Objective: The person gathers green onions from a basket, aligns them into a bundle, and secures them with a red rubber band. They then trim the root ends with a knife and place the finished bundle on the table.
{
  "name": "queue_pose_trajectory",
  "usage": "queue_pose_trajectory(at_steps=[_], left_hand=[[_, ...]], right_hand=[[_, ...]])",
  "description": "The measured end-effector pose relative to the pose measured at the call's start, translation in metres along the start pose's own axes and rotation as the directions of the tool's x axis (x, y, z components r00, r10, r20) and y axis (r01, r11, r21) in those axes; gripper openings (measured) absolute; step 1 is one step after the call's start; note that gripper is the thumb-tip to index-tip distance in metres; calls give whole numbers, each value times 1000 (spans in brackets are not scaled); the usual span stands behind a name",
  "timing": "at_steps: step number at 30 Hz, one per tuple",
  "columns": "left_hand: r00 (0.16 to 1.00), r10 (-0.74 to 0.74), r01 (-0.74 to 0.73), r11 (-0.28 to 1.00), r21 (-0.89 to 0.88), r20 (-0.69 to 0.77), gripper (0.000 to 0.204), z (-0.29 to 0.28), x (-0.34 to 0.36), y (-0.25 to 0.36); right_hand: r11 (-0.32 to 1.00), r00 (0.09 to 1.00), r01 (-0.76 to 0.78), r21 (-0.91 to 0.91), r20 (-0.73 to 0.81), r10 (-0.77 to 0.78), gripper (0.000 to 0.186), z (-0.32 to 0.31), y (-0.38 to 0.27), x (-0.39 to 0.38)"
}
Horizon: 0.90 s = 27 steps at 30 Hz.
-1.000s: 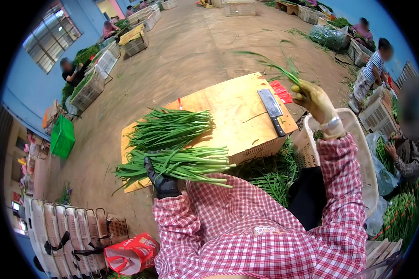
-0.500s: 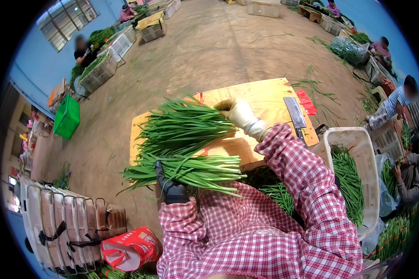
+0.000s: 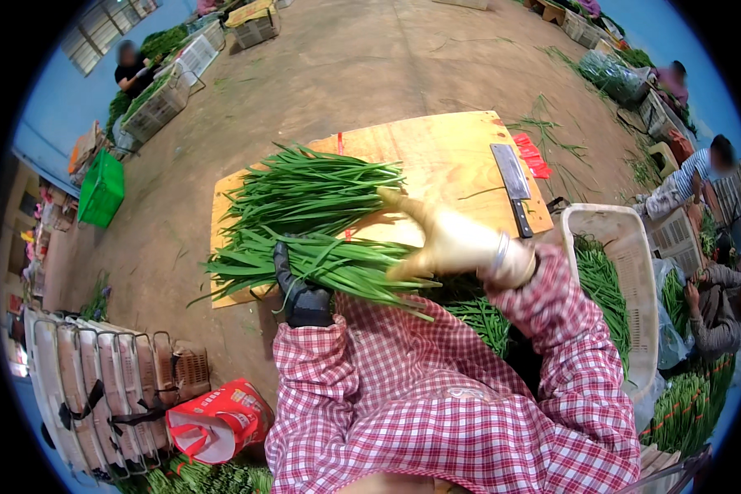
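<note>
My left hand (image 3: 303, 295), in a black glove, is closed round a loose bunch of garlic chives (image 3: 354, 262) at the near edge of a wooden board (image 3: 449, 152). The stalk ends of the bunch point right. Behind it lies a larger pile of garlic chives (image 3: 313, 189) on the board. My right hand (image 3: 449, 239), in a cream glove and smeared by motion, has thumb and fingers spread apart. It hovers by the stalk ends, and nothing shows in its grasp. A cleaver (image 3: 513, 181) rests on the board's right side.
A white crate (image 3: 640, 288) holding more chives stands right of the board. Red strips (image 3: 532, 156) stick out past its right edge. Lower left are a red bag (image 3: 222, 418) and stacked crates (image 3: 99, 370). A green crate (image 3: 101, 191) stands farther left. Several people work along the walls.
My right hand has drawn back from the far pile toward the held bunch, its fingers now spread. The left hand keeps its hold. The whole view has shifted slightly.
</note>
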<state>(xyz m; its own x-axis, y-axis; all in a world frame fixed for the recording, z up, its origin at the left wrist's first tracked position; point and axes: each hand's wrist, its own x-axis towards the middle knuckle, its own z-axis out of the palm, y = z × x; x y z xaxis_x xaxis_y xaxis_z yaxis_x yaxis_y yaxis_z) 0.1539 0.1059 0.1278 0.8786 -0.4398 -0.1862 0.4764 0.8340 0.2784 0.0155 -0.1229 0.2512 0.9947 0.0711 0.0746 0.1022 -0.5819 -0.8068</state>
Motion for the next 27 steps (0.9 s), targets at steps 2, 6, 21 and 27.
queue_pose_trajectory(at_steps=[2, 6, 21, 27], left_hand=[[993, -19, 12, 998, 57, 118, 28, -11, 12, -8], [989, -108, 97, 989, 110, 101, 34, 16, 6, -34], [833, -310, -195, 612, 766, 459, 44, 146, -35, -141], [878, -253, -98, 736, 670, 405, 52, 150, -24, -142]], right_hand=[[923, 996, 8, -385, -82, -43, 128, 32, -15, -18], [824, 950, -210, -526, -311, 43, 134, 85, -11, -23], [792, 788, 96, 603, -532, 309, 49, 16, 48, -44], [877, 690, 248, 412, -711, 139, 49, -53, 68, -41]])
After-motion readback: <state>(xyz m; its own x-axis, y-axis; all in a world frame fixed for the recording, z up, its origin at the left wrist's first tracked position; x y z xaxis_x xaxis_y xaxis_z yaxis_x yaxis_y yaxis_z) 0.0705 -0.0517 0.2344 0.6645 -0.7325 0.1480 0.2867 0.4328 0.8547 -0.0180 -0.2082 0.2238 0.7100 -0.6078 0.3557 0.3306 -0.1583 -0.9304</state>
